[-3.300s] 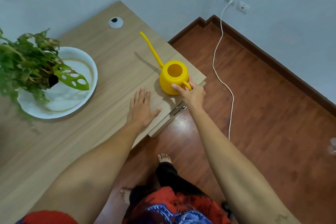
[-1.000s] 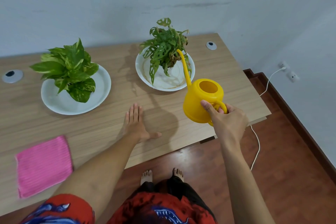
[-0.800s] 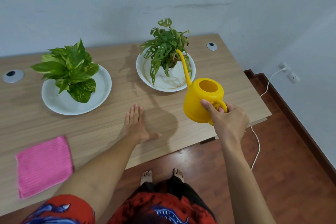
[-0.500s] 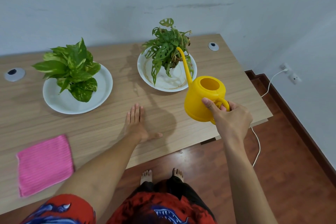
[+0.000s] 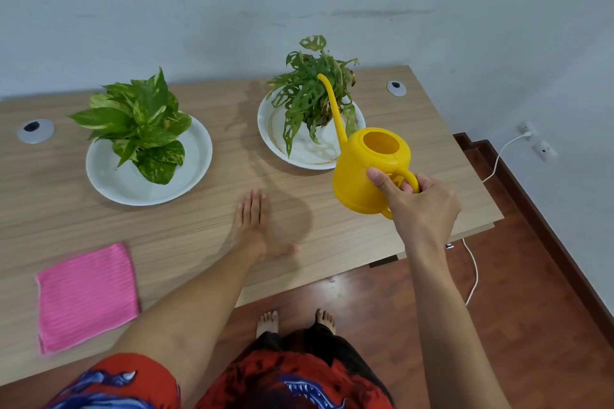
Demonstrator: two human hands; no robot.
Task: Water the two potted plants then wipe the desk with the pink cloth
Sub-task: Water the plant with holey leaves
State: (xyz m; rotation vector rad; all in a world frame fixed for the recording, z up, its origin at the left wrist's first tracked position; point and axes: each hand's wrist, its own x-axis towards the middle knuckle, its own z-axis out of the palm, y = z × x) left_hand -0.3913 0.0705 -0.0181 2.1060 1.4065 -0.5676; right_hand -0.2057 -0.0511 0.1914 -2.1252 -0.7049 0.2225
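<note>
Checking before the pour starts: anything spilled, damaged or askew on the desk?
No spill visible. The right plant has browned, drooping leaves, and its white saucer carries a brownish ring stain. The pink cloth lies flat, slightly skewed to the desk edge.

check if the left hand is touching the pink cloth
Apart. The head view shows the left hand flat on the desk, with bare wood between it and the pink cloth.
</note>
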